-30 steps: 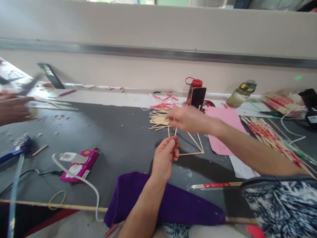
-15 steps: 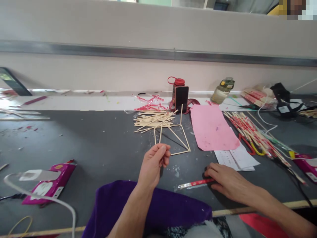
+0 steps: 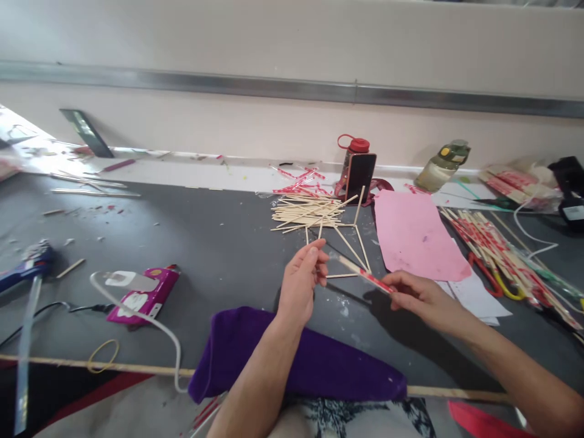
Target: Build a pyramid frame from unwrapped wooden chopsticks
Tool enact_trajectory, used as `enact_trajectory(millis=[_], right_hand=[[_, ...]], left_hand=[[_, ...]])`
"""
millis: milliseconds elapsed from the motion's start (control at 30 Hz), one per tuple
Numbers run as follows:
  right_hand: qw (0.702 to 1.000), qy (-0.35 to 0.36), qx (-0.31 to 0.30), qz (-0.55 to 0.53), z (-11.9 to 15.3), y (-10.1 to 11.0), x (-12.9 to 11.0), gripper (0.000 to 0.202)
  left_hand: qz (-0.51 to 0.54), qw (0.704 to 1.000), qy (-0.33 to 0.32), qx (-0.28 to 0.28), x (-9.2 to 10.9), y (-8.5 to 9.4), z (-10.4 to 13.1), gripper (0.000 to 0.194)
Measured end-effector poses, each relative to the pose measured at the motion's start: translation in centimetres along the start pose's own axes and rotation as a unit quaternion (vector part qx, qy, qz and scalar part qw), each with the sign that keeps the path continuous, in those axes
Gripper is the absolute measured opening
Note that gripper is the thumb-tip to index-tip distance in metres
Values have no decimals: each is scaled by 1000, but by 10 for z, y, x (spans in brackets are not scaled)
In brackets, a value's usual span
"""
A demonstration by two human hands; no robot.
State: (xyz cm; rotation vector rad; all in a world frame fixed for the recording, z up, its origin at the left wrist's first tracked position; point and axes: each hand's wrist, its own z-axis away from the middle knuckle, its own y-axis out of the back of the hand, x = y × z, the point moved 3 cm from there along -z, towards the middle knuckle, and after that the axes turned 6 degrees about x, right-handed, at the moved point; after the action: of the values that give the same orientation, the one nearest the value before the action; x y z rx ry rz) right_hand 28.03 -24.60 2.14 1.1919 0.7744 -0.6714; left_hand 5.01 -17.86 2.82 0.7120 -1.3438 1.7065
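My right hand [image 3: 413,295] pinches one end of a pair of chopsticks in a red-printed clear wrapper [image 3: 365,274], raised off the table and slanting up to the left. My left hand [image 3: 303,274] is closed, thumb against fingers, just left of the wrapper's far end; what it holds, if anything, is hidden. Behind it, a frame of joined wooden sticks [image 3: 364,248] stands on the table, partly covered by that hand. One stick of the frame points upward. A pile of loose wooden chopsticks [image 3: 305,212] lies against the frame's back.
A pink sheet [image 3: 413,237] lies over white papers [image 3: 483,301] at right. Beside them are wrapped chopsticks [image 3: 506,255] and scissors [image 3: 508,289]. A phone [image 3: 361,176] leans on a red-lidded bottle [image 3: 359,146]. At left are a blue glue gun [image 3: 34,264] and a magenta box [image 3: 150,295]; purple cloth [image 3: 246,340] covers the front edge.
My right hand has lifted the wrapped chopsticks off the table and brought them toward my left hand. The left hand stays closed near the frame. The view has swung left.
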Motion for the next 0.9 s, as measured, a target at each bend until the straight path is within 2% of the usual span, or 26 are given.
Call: enact_trajectory(millis=[100, 200, 400, 567, 700, 800, 900], right_hand=[[993, -17, 4, -114, -14, -11, -14, 32], [989, -22, -8, -143, -23, -25, -24, 32], [995, -14, 11, -100, -29, -32, -26, 31], [997, 4, -36, -63, -29, -36, -27, 32], [999, 31, -11, -42, -31, -40, -39, 32], [998, 50, -3, -40, -36, -43, -52, 32], [997, 48, 7, -57, -42, -46, -60, 36]], left_hand=[[6, 1000, 13, -23, -3, -2, 1, 43], [3, 999, 9, -33, -5, -2, 1, 45], [-17, 999, -34, -31, -3, 0, 3, 40], [-27, 999, -34, -30, -5, -1, 3, 37], [-44, 998, -15, -34, -9, -2, 2, 36], [-82, 996, -26, -39, -13, -4, 3, 32], [-122, 990, -36, -67, -16, -7, 5, 29]])
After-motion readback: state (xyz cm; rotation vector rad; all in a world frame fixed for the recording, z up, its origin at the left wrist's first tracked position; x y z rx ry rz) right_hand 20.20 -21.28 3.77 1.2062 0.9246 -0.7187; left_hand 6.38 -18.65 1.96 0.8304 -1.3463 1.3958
